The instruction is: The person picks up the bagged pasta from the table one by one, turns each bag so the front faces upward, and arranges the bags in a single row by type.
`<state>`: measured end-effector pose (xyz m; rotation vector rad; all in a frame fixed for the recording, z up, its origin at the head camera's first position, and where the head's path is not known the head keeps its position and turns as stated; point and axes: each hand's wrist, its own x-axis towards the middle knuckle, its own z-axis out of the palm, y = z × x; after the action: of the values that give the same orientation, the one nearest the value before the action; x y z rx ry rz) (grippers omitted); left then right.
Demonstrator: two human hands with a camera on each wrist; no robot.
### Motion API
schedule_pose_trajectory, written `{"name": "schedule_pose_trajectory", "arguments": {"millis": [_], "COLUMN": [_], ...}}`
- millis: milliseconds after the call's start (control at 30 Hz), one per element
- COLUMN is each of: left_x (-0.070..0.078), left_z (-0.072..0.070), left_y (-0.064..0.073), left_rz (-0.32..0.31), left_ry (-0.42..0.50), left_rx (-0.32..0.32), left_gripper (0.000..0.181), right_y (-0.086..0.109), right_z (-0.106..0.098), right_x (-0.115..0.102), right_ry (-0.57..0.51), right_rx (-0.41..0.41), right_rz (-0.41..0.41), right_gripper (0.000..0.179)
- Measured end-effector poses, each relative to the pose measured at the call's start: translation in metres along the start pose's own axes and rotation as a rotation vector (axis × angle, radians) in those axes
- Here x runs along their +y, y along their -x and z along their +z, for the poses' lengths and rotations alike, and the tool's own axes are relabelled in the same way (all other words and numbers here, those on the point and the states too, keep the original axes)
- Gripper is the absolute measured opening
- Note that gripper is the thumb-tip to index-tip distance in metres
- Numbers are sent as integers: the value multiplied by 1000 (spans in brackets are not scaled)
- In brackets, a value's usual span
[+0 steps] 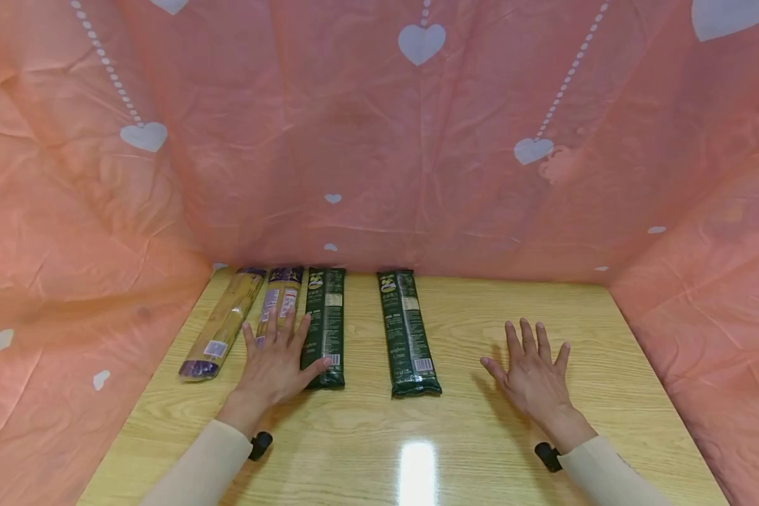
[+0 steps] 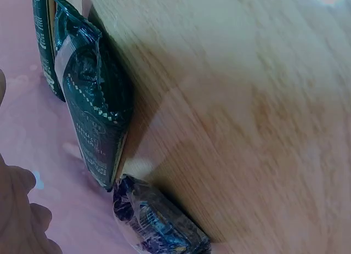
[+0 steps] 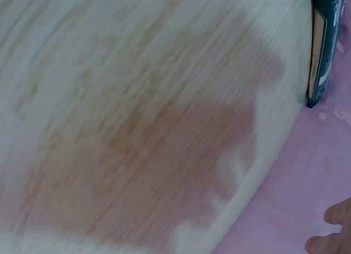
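Note:
My left hand [image 1: 275,369] is spread with straight fingers over the lower ends of two packs, a purple-ended spaghetti pack [image 1: 283,295] and a green spaghetti pack [image 1: 325,316]. It grips neither and partly covers both in the head view. Further left, another purple-ended spaghetti pack [image 1: 224,323] lies slanted. A second green spaghetti pack [image 1: 407,330] lies by itself mid-table, tilted slightly. My right hand [image 1: 534,376] hovers with fingers apart over bare wood, right of that pack, holding nothing. In the left wrist view, a green pack [image 2: 96,111] and a purple pack end [image 2: 159,221] show.
The wood-grain table [image 1: 481,450] has a bright light reflection near its front. A pink sheet with white hearts [image 1: 354,140] rises along the back and both sides. A dark wrist camera [image 1: 261,446] is strapped under the left wrist, another [image 1: 548,457] under the right.

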<state>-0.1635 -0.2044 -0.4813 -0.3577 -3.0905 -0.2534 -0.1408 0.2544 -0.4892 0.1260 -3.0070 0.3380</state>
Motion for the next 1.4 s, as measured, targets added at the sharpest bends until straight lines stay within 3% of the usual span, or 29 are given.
{"name": "schedule_pose_trajectory", "arguments": {"millis": [200, 400, 600, 767, 1033, 1400], "left_x": [10, 40, 77, 100, 114, 141], "left_z": [4, 10, 22, 33, 38, 45], "left_y": [-10, -38, -74, -92, -97, -81], "left_rz": [34, 109, 168, 200, 223, 309], "left_ry": [-10, -52, -73, -70, -89, -119], "left_rx": [-1, -45, -138, -226, -365, -371], "left_gripper": [93, 74, 69, 72, 76, 76], "right_y": [3, 3, -2, -1, 7, 42], "right_z": [3, 16, 31, 41, 42, 35], "right_x": [-3, -36, -82, -100, -98, -79], "right_ry": [-3, -7, -29, -6, -9, -40], "right_rx": [-4, -31, -164, -254, -314, -238], "right_rz": [-14, -125, -283, -342, -328, -323], "right_gripper": [91, 83, 79, 79, 77, 70]}}
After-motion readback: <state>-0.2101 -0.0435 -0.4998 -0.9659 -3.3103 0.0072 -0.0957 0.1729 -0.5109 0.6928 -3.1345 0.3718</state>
